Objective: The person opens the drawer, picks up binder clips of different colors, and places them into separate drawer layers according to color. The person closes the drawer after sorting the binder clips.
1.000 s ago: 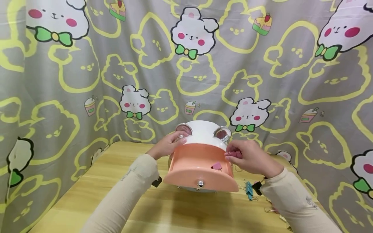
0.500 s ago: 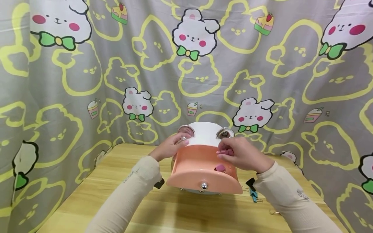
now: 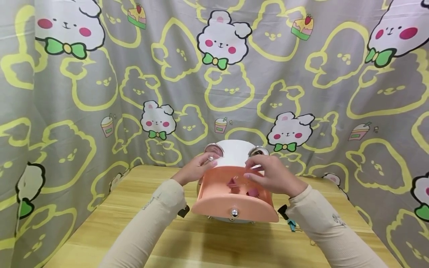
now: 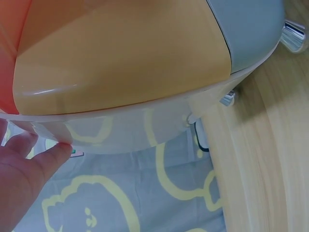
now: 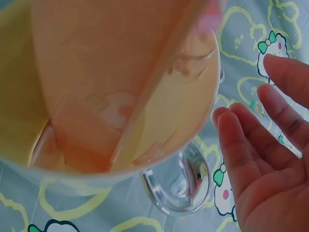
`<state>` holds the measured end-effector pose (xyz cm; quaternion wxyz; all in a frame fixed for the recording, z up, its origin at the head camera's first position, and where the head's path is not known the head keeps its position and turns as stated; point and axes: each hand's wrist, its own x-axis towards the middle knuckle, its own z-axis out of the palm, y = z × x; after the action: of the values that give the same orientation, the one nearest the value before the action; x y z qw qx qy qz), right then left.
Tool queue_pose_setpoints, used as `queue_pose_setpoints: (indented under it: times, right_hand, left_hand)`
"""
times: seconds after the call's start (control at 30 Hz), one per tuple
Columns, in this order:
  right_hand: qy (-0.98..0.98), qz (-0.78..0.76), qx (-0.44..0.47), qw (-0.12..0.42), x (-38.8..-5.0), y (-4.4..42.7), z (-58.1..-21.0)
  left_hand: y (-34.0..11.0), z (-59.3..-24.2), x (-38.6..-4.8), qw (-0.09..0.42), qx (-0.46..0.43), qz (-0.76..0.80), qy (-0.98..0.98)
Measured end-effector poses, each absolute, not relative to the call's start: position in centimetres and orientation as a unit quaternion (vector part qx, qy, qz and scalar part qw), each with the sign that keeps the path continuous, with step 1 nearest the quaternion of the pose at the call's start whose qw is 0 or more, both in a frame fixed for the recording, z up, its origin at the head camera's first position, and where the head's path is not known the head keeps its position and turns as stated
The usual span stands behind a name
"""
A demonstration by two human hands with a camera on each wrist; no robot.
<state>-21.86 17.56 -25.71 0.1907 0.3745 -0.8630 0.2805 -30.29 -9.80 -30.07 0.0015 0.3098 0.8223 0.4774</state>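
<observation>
A white rounded box with silver-rimmed ears stands on the table, its orange drawer pulled out at the front. Inside the drawer are two dark pink clips, one near the middle and another at the right. My left hand rests at the box's left ear; in the left wrist view the left hand touches the white rim. Over the drawer's right side hovers my right hand, holding nothing. The right wrist view shows the right hand with fingers spread beside the box.
A blue clip lies on the wooden table, right of the box and partly near my right sleeve. Behind the table hangs a grey patterned curtain.
The pink clip that my right hand pinched is out of its fingers and lies in the drawer. My right hand has moved left over the drawer and opened. My left hand keeps its place on the box.
</observation>
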Motion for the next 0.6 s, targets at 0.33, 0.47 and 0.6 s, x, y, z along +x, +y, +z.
queue_pose_setpoints:
  times: [0.33, 0.47, 0.6]
  right_hand:
    - [-0.872, 0.283, 0.34, 0.208, -21.2, 19.5, -27.0]
    - [-0.882, 0.277, 0.316, 0.215, -20.8, 21.1, -27.8]
    - [-0.887, 0.269, 0.3, 0.228, -20.6, 22.7, -28.3]
  left_hand:
    - [-10.5, -30.1, -30.2, 0.002, 0.296, 0.479, 0.826]
    - [-10.2, -30.1, -30.1, 0.006, 0.292, 0.483, 0.826]
    - [-9.8, -30.2, -30.1, 0.008, 0.295, 0.486, 0.822]
